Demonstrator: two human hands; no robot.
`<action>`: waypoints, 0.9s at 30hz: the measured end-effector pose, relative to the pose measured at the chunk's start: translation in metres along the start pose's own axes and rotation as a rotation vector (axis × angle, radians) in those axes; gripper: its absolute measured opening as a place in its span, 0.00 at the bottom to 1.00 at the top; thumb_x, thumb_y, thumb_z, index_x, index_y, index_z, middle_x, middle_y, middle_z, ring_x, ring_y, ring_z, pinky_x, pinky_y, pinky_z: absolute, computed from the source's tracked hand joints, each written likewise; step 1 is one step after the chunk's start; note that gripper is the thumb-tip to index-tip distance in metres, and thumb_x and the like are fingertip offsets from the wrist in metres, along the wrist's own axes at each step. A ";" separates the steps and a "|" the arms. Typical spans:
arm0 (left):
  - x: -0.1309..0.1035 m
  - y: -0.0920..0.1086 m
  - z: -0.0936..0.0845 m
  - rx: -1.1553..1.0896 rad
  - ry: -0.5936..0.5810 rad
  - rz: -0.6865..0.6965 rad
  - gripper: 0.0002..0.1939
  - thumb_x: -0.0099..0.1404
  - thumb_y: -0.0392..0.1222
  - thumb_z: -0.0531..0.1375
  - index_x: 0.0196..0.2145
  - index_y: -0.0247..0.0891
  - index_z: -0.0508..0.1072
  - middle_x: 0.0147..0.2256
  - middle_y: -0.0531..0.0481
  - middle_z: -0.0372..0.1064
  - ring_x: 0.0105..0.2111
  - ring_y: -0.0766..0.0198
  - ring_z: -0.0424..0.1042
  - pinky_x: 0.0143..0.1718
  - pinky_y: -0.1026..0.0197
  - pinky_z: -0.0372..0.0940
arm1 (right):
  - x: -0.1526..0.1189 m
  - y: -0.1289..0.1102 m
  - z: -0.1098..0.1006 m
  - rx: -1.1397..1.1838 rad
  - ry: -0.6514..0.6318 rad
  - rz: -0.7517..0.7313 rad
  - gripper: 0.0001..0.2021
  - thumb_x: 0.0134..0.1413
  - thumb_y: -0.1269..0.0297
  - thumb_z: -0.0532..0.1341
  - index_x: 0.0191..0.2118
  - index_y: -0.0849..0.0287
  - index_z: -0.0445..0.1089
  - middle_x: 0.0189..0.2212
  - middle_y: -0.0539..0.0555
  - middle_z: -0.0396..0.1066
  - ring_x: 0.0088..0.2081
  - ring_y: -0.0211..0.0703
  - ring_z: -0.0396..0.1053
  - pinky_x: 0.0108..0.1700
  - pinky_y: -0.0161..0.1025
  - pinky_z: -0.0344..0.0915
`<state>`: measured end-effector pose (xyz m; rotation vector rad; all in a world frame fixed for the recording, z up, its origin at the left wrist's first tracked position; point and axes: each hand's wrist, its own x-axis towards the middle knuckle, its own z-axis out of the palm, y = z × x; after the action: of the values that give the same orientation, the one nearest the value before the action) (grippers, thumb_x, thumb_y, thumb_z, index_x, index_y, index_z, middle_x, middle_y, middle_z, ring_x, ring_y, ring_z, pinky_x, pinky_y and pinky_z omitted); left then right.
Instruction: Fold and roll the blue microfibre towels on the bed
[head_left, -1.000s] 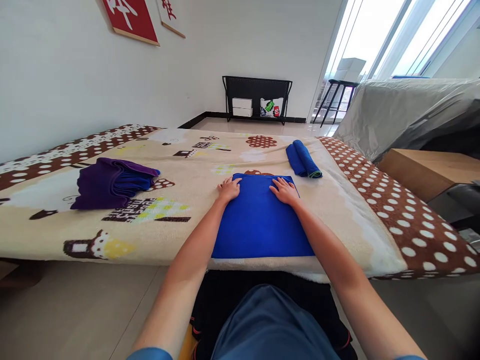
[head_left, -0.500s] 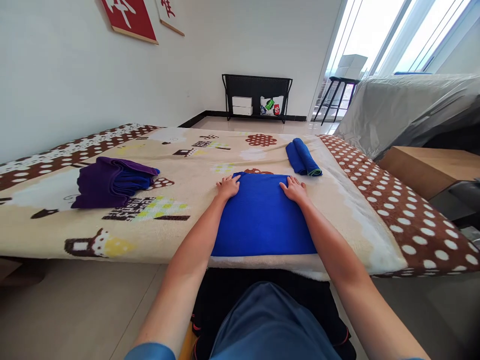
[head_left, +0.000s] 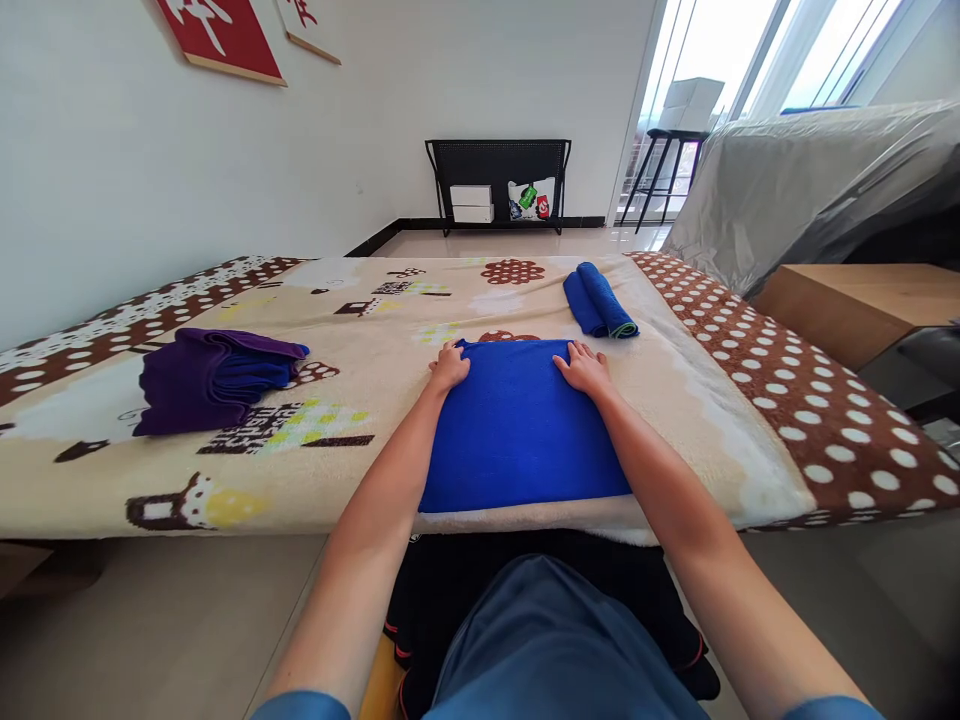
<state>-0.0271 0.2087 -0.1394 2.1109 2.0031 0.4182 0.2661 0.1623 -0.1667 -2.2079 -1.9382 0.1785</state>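
A plain, matte, royal-blue rectangular cloth [head_left: 525, 430] lies spread flat and nearly smooth on the bed [head_left: 697, 410]. Its straight near edge runs just beside the bed's near edge and almost parallel to it, nearer the bed's right corner than its left. Its far edge stops well apart from the bed's far edge, with a small ruck at the far left corner.

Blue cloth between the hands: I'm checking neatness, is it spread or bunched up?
Spread flat: the blue cloth lies as a smooth rectangle on the patterned blanket. Hidden layers: cannot tell.
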 end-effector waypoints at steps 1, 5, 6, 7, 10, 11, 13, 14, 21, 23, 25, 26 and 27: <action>-0.001 0.000 0.000 0.009 0.007 0.003 0.22 0.67 0.40 0.52 0.57 0.39 0.71 0.71 0.45 0.47 0.67 0.47 0.55 0.62 0.44 0.59 | -0.001 0.000 -0.001 0.000 0.004 -0.001 0.36 0.70 0.44 0.38 0.72 0.63 0.47 0.72 0.63 0.41 0.72 0.48 0.41 0.70 0.55 0.41; -0.009 0.005 0.000 0.061 0.054 0.010 0.24 0.66 0.41 0.53 0.59 0.36 0.69 0.73 0.42 0.38 0.69 0.45 0.50 0.64 0.40 0.55 | -0.007 -0.004 -0.006 -0.008 0.044 0.001 0.35 0.70 0.46 0.40 0.71 0.65 0.50 0.71 0.66 0.43 0.72 0.53 0.44 0.69 0.57 0.43; -0.011 0.007 0.000 0.078 0.073 0.011 0.26 0.66 0.40 0.52 0.61 0.34 0.67 0.73 0.40 0.34 0.70 0.44 0.47 0.65 0.37 0.52 | -0.009 -0.007 -0.008 -0.013 0.066 0.003 0.34 0.70 0.48 0.41 0.71 0.68 0.50 0.71 0.68 0.42 0.72 0.56 0.43 0.69 0.59 0.41; -0.014 0.010 0.000 0.095 0.093 0.017 0.28 0.67 0.40 0.52 0.64 0.32 0.63 0.73 0.39 0.30 0.71 0.44 0.43 0.66 0.34 0.48 | -0.011 -0.012 -0.010 -0.019 0.091 -0.001 0.33 0.70 0.51 0.42 0.71 0.70 0.50 0.71 0.70 0.41 0.72 0.58 0.41 0.69 0.61 0.39; -0.019 0.026 0.006 0.136 0.116 0.082 0.34 0.68 0.39 0.49 0.70 0.31 0.50 0.73 0.40 0.24 0.73 0.49 0.33 0.68 0.33 0.37 | -0.015 -0.034 -0.011 -0.025 0.142 -0.090 0.30 0.68 0.63 0.44 0.71 0.73 0.48 0.71 0.70 0.37 0.73 0.56 0.36 0.71 0.59 0.34; -0.019 0.032 0.010 0.144 0.097 0.123 0.34 0.70 0.40 0.48 0.71 0.33 0.48 0.74 0.42 0.26 0.73 0.52 0.33 0.70 0.36 0.36 | -0.015 -0.043 -0.010 -0.021 0.137 -0.148 0.30 0.68 0.64 0.44 0.71 0.70 0.49 0.72 0.67 0.38 0.73 0.52 0.37 0.72 0.55 0.35; -0.018 0.044 0.018 0.154 0.020 0.208 0.32 0.71 0.44 0.47 0.71 0.39 0.50 0.73 0.48 0.35 0.73 0.59 0.38 0.71 0.45 0.40 | -0.016 -0.062 -0.005 -0.007 0.092 -0.268 0.28 0.69 0.62 0.45 0.71 0.60 0.52 0.72 0.60 0.42 0.73 0.44 0.41 0.72 0.47 0.41; -0.018 0.049 0.022 0.157 -0.023 0.238 0.31 0.72 0.47 0.47 0.71 0.43 0.53 0.73 0.51 0.40 0.72 0.61 0.41 0.71 0.49 0.43 | -0.016 -0.070 -0.002 0.001 0.064 -0.315 0.27 0.70 0.59 0.46 0.71 0.56 0.53 0.72 0.56 0.44 0.72 0.41 0.44 0.71 0.45 0.43; -0.013 0.024 0.022 0.195 -0.050 0.059 0.36 0.73 0.59 0.37 0.72 0.39 0.50 0.72 0.43 0.39 0.72 0.51 0.40 0.69 0.34 0.40 | -0.008 -0.050 0.005 0.031 0.017 -0.197 0.30 0.71 0.48 0.42 0.71 0.56 0.52 0.71 0.57 0.45 0.73 0.45 0.42 0.71 0.56 0.42; -0.013 0.010 0.015 0.206 -0.037 0.008 0.37 0.73 0.59 0.36 0.72 0.37 0.49 0.72 0.41 0.39 0.72 0.50 0.41 0.68 0.33 0.42 | -0.006 -0.031 0.000 0.029 0.021 -0.119 0.32 0.71 0.47 0.41 0.71 0.59 0.51 0.71 0.60 0.44 0.73 0.48 0.42 0.70 0.58 0.42; -0.013 0.002 0.009 0.215 -0.040 -0.007 0.37 0.73 0.59 0.37 0.71 0.38 0.51 0.72 0.41 0.41 0.72 0.50 0.42 0.68 0.33 0.43 | -0.005 -0.018 -0.004 0.026 0.024 -0.069 0.33 0.71 0.47 0.41 0.71 0.62 0.51 0.71 0.62 0.44 0.73 0.49 0.42 0.70 0.58 0.44; -0.014 0.002 0.007 0.220 -0.040 -0.007 0.36 0.73 0.58 0.38 0.71 0.37 0.52 0.72 0.41 0.43 0.72 0.49 0.43 0.68 0.32 0.42 | -0.005 -0.015 -0.005 0.023 0.027 -0.051 0.33 0.71 0.47 0.41 0.71 0.63 0.51 0.71 0.64 0.44 0.72 0.49 0.43 0.70 0.59 0.44; -0.014 0.004 0.005 0.227 -0.035 -0.004 0.35 0.73 0.56 0.39 0.71 0.37 0.53 0.71 0.40 0.44 0.72 0.48 0.43 0.68 0.31 0.40 | -0.006 -0.015 -0.006 0.019 0.033 -0.034 0.33 0.70 0.48 0.42 0.71 0.65 0.51 0.71 0.65 0.45 0.72 0.51 0.44 0.70 0.59 0.43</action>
<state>-0.0224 0.1948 -0.1441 2.2245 2.1229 0.1568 0.2520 0.1582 -0.1572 -2.1505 -1.9471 0.1537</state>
